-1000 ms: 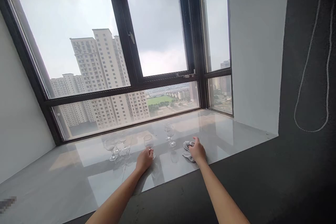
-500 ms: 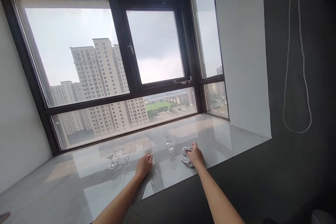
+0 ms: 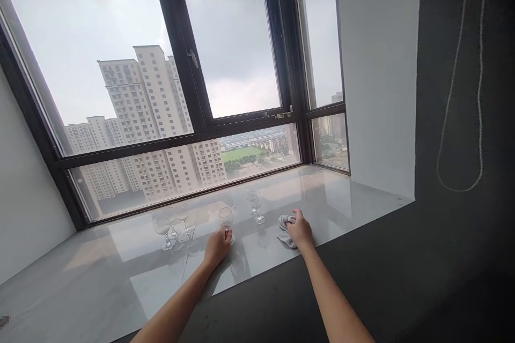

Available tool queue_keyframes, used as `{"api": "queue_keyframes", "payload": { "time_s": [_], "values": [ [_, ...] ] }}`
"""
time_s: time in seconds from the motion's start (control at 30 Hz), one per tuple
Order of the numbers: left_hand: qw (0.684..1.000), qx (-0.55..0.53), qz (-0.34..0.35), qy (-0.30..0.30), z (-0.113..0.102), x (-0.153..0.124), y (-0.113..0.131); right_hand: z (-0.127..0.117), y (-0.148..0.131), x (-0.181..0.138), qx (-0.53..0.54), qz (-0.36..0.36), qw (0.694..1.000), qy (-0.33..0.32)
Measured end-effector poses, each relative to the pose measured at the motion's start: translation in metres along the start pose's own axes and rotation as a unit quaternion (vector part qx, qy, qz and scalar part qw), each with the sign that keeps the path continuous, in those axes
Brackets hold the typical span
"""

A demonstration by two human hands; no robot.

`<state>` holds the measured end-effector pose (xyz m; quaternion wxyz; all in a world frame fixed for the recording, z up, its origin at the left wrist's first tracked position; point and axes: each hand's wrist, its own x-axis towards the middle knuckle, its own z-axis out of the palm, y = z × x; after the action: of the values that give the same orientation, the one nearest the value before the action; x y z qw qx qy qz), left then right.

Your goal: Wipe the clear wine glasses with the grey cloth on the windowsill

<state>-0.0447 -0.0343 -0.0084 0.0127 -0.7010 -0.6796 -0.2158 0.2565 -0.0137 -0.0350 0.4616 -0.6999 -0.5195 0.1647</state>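
Observation:
My left hand (image 3: 218, 245) is closed around the lower part of a clear stemmed glass (image 3: 226, 216), which stands upright on the glossy windowsill (image 3: 156, 284). Part of its stem is hidden by my fingers. In my right hand (image 3: 300, 229) is a crumpled grey cloth (image 3: 285, 231), resting on the sill. Two more stemmed glasses (image 3: 259, 209) stand between and beyond my hands. Further left, a group of three clear stemmed glasses (image 3: 163, 228) stands close together.
A dark-framed window (image 3: 193, 134) rises behind the sill, with tall buildings outside. The sill's front edge (image 3: 257, 274) runs diagonally above a dark wall. A looped cord (image 3: 480, 118) hangs at the right, beside a white wall (image 3: 378, 80).
The view has tilted slightly downward, so the window sits higher in the picture. Both hands keep their hold, with the glass and the cloth hardly moved on the sill.

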Motion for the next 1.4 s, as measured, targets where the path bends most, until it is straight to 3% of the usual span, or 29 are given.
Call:
{"api": "queue_keyframes", "payload": {
  "time_s": [0.2,0.37,0.5,0.67,0.83,1.0,1.13,1.23,1.4],
  "values": [
    [1.000,0.019,0.011,-0.002,-0.004,-0.007,0.008,0.003,-0.001,-0.003,0.017,-0.006,1.000,0.003],
    [0.999,0.029,0.016,-0.001,-0.005,-0.008,0.008,-0.004,-0.012,-0.016,0.065,-0.056,0.996,0.024],
    [0.998,0.053,0.026,0.010,-0.005,-0.010,0.008,-0.021,-0.049,-0.032,0.109,-0.112,0.987,0.029],
    [0.997,0.055,0.048,0.011,-0.007,-0.013,0.010,-0.041,-0.108,-0.064,0.148,-0.253,0.956,0.008],
    [0.995,0.072,0.058,0.036,-0.005,-0.013,0.010,-0.029,-0.138,-0.097,0.054,-0.318,0.944,-0.072],
    [0.990,0.057,0.111,0.067,-0.003,-0.014,0.006,-0.004,-0.142,-0.107,-0.066,-0.297,0.948,-0.090],
    [0.981,0.073,0.151,0.101,0.000,-0.014,0.003,-0.004,-0.140,-0.103,-0.127,-0.273,0.950,-0.086],
    [0.973,0.082,0.181,0.120,0.002,-0.013,0.001,-0.007,-0.134,-0.094,-0.170,-0.276,0.937,-0.130],
    [0.966,0.066,0.210,0.137,0.003,-0.012,0.000,-0.004,-0.114,-0.077,-0.100,-0.260,0.944,-0.180]
  ]
}}
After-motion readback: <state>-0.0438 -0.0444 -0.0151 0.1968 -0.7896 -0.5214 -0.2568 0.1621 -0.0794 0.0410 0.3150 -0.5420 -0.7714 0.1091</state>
